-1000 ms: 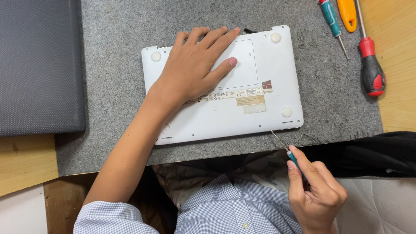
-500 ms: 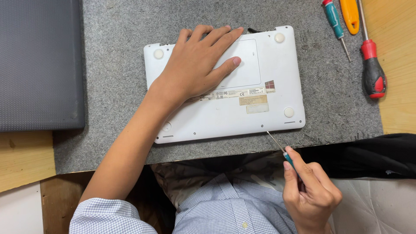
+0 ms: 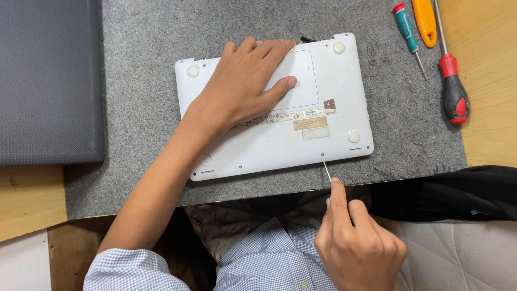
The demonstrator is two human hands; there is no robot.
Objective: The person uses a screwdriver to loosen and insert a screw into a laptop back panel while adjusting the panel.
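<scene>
A white laptop (image 3: 323, 140) lies upside down on a grey felt mat (image 3: 145, 70), its rubber feet and labels facing up. My left hand (image 3: 245, 86) rests flat on its underside with the fingers spread. My right hand (image 3: 358, 242) grips a small screwdriver (image 3: 327, 171); only the thin metal shaft shows past my index finger. The tip touches the laptop's near edge, toward the right corner. The handle is hidden inside my fist.
A dark grey closed laptop (image 3: 48, 81) lies at the left of the mat. At the top right are a teal-handled screwdriver (image 3: 406, 29), an orange tool (image 3: 425, 21) and a red-and-black screwdriver (image 3: 451, 86). A black cloth (image 3: 447, 194) hangs at the near right edge.
My right hand has moved left and forward, bringing the screwdriver tip from off the near right corner up to the laptop's near edge. The left hand stays pressed on the laptop.
</scene>
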